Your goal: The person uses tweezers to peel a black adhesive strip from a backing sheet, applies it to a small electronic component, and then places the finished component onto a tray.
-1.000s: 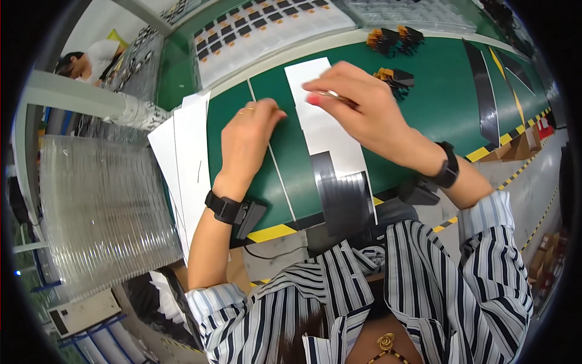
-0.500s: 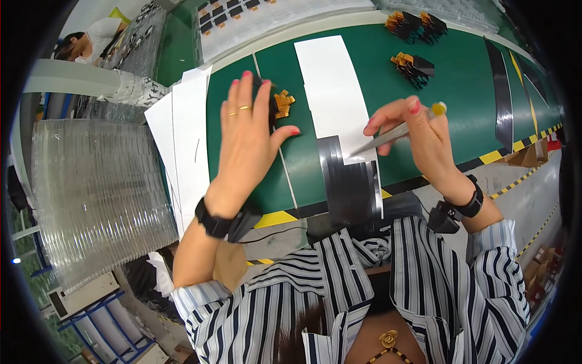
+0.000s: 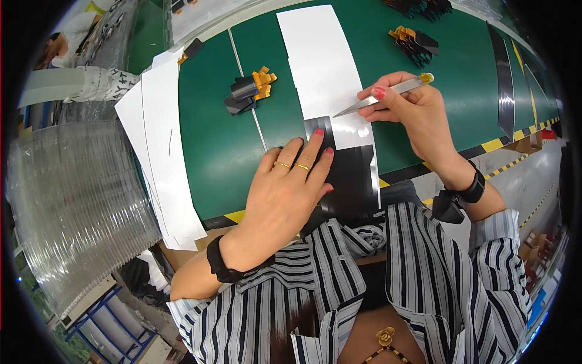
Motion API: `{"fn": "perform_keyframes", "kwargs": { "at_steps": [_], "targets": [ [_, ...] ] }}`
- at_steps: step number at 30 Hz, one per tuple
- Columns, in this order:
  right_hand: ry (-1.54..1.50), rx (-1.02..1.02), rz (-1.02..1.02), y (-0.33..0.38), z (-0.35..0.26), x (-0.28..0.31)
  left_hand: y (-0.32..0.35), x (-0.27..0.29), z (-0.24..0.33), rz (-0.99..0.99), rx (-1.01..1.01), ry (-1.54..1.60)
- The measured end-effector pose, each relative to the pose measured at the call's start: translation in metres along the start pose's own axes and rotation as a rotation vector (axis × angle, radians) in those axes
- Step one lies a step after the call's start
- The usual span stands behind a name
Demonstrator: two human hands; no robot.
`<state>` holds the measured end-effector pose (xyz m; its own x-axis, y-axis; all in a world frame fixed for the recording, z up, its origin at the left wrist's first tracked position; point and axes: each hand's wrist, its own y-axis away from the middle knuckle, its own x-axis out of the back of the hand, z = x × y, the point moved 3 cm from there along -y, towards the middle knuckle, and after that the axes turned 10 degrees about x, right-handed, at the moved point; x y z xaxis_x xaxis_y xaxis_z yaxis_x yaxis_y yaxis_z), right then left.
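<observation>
My right hand (image 3: pixel 415 112) grips a pair of silver tweezers (image 3: pixel 379 100) with a yellow spot at the back end. Their pointed tips are at the top edge of a black strip (image 3: pixel 313 124) on a white sheet (image 3: pixel 321 54). My left hand (image 3: pixel 288 188) lies palm down with its fingers stretched out, one fingertip on that strip. Beside the strip, shiny black material (image 3: pixel 354 173) covers the near end of the white sheet. A small pile of black and amber flexible pieces (image 3: pixel 245 91) sits beyond my left hand.
Another black and amber piece (image 3: pixel 193 48) lies at the far left of the green work surface (image 3: pixel 212 127). White sheets (image 3: pixel 160 151) overlap its left edge, beside clear ribbed plastic (image 3: pixel 79 200). More black and amber pieces (image 3: pixel 415 43) and a long black strip (image 3: pixel 504 85) are on the right.
My left hand has come from the black and amber pile toward me onto the black strip. The tweezers' tips have shifted left and away from me. The whole view has shifted somewhat.
</observation>
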<state>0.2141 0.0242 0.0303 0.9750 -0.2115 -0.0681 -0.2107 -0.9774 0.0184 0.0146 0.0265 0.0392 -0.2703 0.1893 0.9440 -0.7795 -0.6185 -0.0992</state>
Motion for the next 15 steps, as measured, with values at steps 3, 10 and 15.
{"fn": "perform_keyframes", "kwargs": {
  "at_steps": [3, 10, 15],
  "targets": [
    [-0.002, -0.021, -0.035, -0.0035, 0.0018, -0.0066, -0.0004, -0.0006, -0.0022, -0.017, -0.011, -0.002],
    [0.006, -0.023, -0.011, -0.0051, 0.0023, -0.0010, 0.0006, -0.0006, -0.0033, -0.028, -0.017, -0.006],
    [-0.014, -0.003, -0.036, -0.0047, 0.0036, -0.0042, -0.0024, -0.0006, -0.0059, -0.047, -0.017, 0.015]
  ]
}}
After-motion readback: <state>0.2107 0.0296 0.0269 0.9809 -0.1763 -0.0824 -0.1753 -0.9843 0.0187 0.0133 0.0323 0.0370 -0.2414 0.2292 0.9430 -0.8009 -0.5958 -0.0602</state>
